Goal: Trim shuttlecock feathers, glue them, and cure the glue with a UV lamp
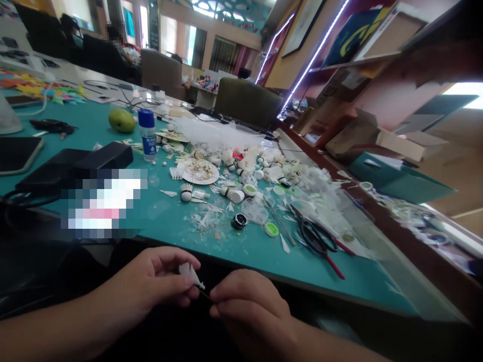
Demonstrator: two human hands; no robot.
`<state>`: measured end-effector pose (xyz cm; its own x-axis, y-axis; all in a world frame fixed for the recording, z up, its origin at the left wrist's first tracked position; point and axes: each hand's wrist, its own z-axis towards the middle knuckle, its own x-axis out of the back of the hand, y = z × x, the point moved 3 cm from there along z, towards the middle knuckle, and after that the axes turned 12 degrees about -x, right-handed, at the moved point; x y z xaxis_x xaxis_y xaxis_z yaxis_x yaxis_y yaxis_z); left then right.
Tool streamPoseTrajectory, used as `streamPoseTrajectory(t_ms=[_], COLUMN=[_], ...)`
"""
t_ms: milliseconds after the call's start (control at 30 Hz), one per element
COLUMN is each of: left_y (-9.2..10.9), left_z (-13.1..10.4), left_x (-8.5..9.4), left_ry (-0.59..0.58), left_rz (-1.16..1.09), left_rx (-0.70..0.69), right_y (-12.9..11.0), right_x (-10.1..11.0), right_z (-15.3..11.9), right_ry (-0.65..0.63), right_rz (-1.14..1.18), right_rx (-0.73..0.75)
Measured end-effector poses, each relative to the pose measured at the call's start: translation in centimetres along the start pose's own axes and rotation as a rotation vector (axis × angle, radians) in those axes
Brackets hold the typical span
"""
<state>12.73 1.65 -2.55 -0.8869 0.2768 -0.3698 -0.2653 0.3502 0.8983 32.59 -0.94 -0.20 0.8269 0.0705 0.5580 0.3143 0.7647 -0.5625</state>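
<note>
My left hand (169, 276) pinches a small white feather-like piece (190, 274) between thumb and fingers, just in front of the table's near edge. A thin wire (205, 293) runs from the white piece to my right hand (245, 301), whose fingertips are pressed together on the wire's other end. Both hands are close together but apart. On the green table mat (169, 221) beyond them lie shuttlecocks (186, 192), white feather scraps, an open black jar (239, 221) and a green-filled lid (271, 229).
Black scissors (313, 231) and red-handled pliers (334, 266) lie at the right. A blue-capped glue bottle (148, 136), a mango (122, 120) and a paper plate (199, 171) stand farther back. A blurred-out phone-like object (107, 203) is at left; people sit behind.
</note>
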Motion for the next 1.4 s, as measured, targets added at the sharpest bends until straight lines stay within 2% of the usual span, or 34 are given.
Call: streamPoseTrajectory(t_ms=[200, 333, 533, 633, 767, 867, 1033, 1267, 1400], left_y=[-0.5, -0.8, -0.7, -0.5, -0.3, -0.1, -0.1, -0.3, -0.4], left_z=[0.3, 0.2, -0.5, -0.9, -1.2, -1.4, -1.2, -0.5, -0.7], left_x=[0.0, 0.2, -0.1, -0.5, -0.5, -0.3, 0.1, 0.4, -0.2], left_ry=[-0.034, 0.000, -0.031, -0.044, 0.008, 0.015, -0.003, -0.084, -0.148], left_rz=[-0.025, -0.069, -0.045, 0.004, 0.140, 0.254, 0.326, 0.599, 0.652], left_rx=[0.051, 0.079, 0.059, 0.033, -0.035, -0.091, -0.091, -0.122, -0.124], right_y=[0.8, 1.4, 1.5, 1.4, 1.4, 1.4, 1.1, 0.9, 0.6], right_x=[0.3, 0.0, -1.6, -1.8, -1.8, -1.5, -1.1, -0.1, 0.0], right_z=[0.3, 0.2, -0.3, -0.6, -1.0, -1.1, -0.7, -0.4, 0.0], right_ry=[-0.021, -0.030, -0.251, -0.322, -0.385, -0.372, -0.363, -0.245, -0.166], right_rz=[-0.079, -0.120, 0.018, 0.049, 0.058, 0.042, 0.114, 0.094, 0.127], right_rx=[-0.083, -0.126, -0.233, -0.273, -0.299, -0.324, -0.252, -0.251, -0.311])
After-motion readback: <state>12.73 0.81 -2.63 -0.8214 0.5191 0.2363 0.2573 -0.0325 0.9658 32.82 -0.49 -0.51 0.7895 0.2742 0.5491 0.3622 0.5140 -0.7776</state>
